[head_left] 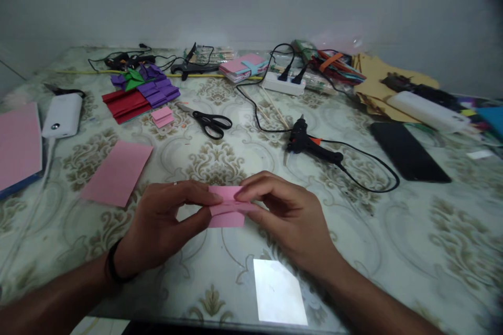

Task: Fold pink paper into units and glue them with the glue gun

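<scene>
Left hand [159,225] and right hand [296,220] are pinching pink paper [228,208] between them, pleated along a 9-to-3 o'clock line.

Scissors [201,116] on the table [377,261], taken as landmark. In front of them: my left hand [157,227] to the left, my right hand [294,217] to the right, a folded paper [227,219] between my fingers. Just left of the scissors: a small paper piece [162,116]; beyond it, behind-left, pleated papers [126,103]. Front-left: a loose sheet [118,174]. Far left: power bank [63,115]. Right of the scissors: glue gun [304,144]; farther right, phone [408,152]. Behind-right: paper stack [243,67], then power strip [283,84], two plugs [283,74] in it.
</scene>
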`<state>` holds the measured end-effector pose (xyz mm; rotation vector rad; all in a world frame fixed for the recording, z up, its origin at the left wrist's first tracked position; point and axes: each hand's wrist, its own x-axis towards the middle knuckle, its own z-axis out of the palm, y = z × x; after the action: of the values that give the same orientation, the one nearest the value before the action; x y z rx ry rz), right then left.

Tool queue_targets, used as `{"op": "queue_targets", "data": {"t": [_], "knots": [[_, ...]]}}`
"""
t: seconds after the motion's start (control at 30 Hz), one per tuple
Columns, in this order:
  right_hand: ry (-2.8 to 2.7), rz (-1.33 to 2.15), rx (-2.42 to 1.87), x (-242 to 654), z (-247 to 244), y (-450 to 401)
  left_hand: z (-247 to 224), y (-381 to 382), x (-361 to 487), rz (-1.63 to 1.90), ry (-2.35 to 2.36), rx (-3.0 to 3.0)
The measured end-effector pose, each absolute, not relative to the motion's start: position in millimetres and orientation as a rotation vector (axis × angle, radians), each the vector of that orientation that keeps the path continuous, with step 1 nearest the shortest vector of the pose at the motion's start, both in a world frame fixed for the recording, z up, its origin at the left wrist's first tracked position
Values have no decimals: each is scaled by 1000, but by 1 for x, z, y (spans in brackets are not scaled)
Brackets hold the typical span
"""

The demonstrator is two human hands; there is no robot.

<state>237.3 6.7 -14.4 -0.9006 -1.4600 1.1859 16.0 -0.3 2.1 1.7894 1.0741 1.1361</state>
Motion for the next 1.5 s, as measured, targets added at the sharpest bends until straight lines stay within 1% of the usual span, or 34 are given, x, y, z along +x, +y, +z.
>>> {"op": "queue_targets", "data": {"t": [0.13, 0.27, 0.53, 0.7, 0.9, 1.07, 1.2, 1.37, 1.5], "knots": [[-1405, 1252, -1008, 237, -15, 7, 2, 2, 19, 1014, 1164, 1646], [-1369, 1333, -1108, 237, -15, 7, 0, 4, 22, 1050, 1223, 1575], [-1372, 1371, -1081, 234, -18, 6, -2, 4, 23, 1021, 1200, 1559], [-1434, 1319, -997, 236, -18, 7, -1, 4, 22, 969, 1094, 1587], [-1602, 1153, -897, 239, -14, 8, 2, 2, 19, 1059, 1095, 1794], [-1600, 1125, -886, 240, -14, 5, 2, 1, 18, 1163, 1043, 1925], [-1502, 1203, -907, 238, -14, 3, -1, -1, 17, 1126, 1053, 1874], [-1290, 1405, -933, 235, -14, 4, 0, -1, 19, 1037, 1131, 1708], [-1213, 1499, -1009, 234, -15, 4, -1, 1, 21, 1060, 1155, 1585]]}}
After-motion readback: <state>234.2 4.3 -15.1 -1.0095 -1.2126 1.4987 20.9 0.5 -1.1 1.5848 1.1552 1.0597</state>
